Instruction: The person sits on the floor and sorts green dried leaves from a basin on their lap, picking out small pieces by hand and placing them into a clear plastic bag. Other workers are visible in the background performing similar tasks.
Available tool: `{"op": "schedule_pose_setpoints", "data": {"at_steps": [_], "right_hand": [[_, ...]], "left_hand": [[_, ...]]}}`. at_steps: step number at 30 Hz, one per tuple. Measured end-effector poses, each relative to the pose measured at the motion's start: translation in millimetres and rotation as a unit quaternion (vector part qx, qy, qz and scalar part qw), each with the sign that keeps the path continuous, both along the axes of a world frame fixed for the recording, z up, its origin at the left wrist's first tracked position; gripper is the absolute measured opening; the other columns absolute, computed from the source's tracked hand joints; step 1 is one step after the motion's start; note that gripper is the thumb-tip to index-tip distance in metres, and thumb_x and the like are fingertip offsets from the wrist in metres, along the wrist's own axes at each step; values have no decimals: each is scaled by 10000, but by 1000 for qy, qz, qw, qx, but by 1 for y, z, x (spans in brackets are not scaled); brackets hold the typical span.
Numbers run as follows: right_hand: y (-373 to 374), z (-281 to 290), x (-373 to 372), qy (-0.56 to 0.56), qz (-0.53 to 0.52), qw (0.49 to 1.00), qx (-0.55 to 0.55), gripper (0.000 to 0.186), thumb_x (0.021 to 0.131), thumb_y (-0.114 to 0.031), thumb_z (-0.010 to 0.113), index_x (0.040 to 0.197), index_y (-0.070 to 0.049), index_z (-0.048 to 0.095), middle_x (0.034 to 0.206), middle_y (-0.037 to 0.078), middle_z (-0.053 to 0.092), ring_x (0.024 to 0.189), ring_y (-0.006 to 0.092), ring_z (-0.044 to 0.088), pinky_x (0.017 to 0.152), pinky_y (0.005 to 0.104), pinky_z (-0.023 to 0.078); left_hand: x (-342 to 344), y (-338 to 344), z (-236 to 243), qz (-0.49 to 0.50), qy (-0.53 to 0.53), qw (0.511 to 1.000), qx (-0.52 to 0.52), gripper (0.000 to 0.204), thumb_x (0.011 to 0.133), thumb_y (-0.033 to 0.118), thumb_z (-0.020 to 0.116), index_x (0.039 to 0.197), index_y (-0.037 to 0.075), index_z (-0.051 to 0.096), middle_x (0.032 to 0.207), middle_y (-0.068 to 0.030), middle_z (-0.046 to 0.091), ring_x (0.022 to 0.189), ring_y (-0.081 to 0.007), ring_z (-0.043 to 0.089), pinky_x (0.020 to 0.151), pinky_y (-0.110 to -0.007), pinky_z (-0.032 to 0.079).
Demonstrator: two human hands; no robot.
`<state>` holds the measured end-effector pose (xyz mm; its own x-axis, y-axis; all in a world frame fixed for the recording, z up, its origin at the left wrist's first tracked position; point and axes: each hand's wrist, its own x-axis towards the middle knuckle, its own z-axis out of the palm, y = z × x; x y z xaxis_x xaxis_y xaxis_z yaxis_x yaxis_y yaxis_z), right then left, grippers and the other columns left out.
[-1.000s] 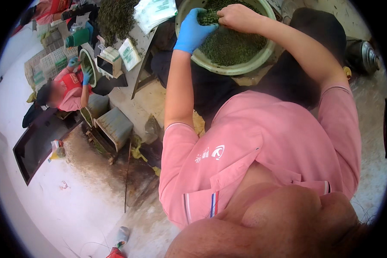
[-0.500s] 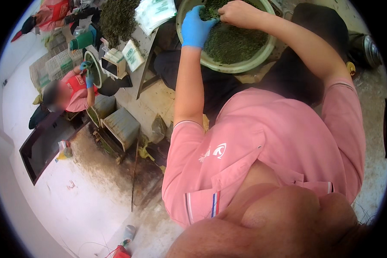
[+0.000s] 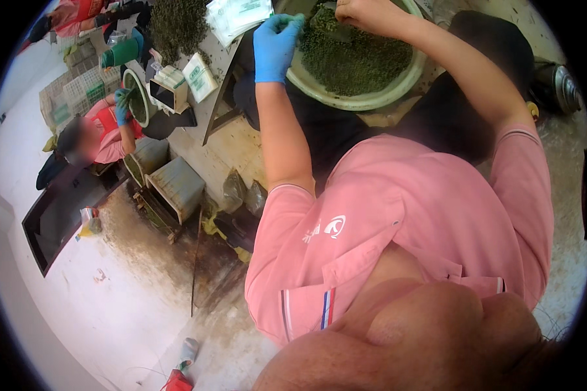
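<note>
A pale round basin point(image 3: 401, 86) of loose, dark green, leaf-like bits point(image 3: 359, 62) rests at my lap. My left hand point(image 3: 275, 49), in a blue glove, is at the basin's left rim with its fingertips pinched together. Whatever it may hold is too small to make out. Over the far part of the basin, my bare right hand point(image 3: 370, 15) has its fingers curled closed near a clump of the green bits. Its fingertips are partly hidden at the picture's top edge, so I cannot tell what lies in them.
Left of the basin, a table holds flat white packets point(image 3: 238, 16), a green heap point(image 3: 179, 26) and a small box-like device point(image 3: 168, 96). Further left a co-worker point(image 3: 107, 133) in pink and red handles another basin point(image 3: 137, 98). Grey bins point(image 3: 176, 186) stand on the floor, and a metal canister point(image 3: 563, 85) is at right.
My left hand has drawn left from over the green bits to the rim, its fingers now pinched. My right hand stays over the far part, slightly higher in view.
</note>
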<state>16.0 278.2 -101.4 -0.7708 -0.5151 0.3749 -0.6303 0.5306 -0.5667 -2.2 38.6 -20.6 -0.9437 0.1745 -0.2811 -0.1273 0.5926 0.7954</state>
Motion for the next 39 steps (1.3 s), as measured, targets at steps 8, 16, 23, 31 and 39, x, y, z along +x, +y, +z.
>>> {"op": "schedule_pose_setpoints", "data": {"at_steps": [8, 16, 23, 31, 39], "right_hand": [[-5, -1, -4, -33, 7, 999, -21, 86, 809, -120, 689, 841, -53, 645, 842, 129, 638, 843, 346, 652, 730, 453, 523], [-8, -10, -4, -15, 33, 999, 25, 86, 789, -124, 668, 826, -50, 644, 802, 133, 635, 825, 331, 659, 718, 442, 529], [-23, -15, 9, 56, 33, 995, 78, 71, 808, -78, 622, 869, -47, 643, 904, 90, 633, 909, 290, 671, 770, 418, 563], [-21, -13, 12, 18, 31, 997, 75, 69, 801, -55, 626, 869, -50, 633, 913, 79, 623, 917, 286, 645, 778, 405, 542], [-18, -15, 12, -7, 17, 996, 86, 80, 777, -25, 649, 855, -35, 636, 937, 104, 645, 946, 318, 669, 779, 423, 556]], "left_hand": [[4, 44, -24, 203, 141, 868, 432, 216, 1048, 228, 504, 865, 124, 553, 731, 18, 525, 654, -88, 487, 620, -251, 414], [7, 25, -46, 59, 117, 974, 185, 267, 1039, 171, 485, 1178, -8, 625, 1150, -126, 670, 1039, -210, 627, 936, -343, 484], [-18, -9, -82, -104, -97, 988, -62, 439, 833, 218, 806, 1189, -8, 684, 1004, -95, 717, 877, -117, 661, 744, -290, 544], [-21, -4, -66, -171, -30, 962, -211, 331, 831, 195, 788, 1124, 49, 736, 972, -125, 738, 862, -176, 706, 746, -322, 566], [9, 6, -49, -73, 170, 983, -23, 253, 845, 97, 782, 1089, 42, 750, 1049, -83, 744, 876, -96, 680, 745, -267, 550]]}}
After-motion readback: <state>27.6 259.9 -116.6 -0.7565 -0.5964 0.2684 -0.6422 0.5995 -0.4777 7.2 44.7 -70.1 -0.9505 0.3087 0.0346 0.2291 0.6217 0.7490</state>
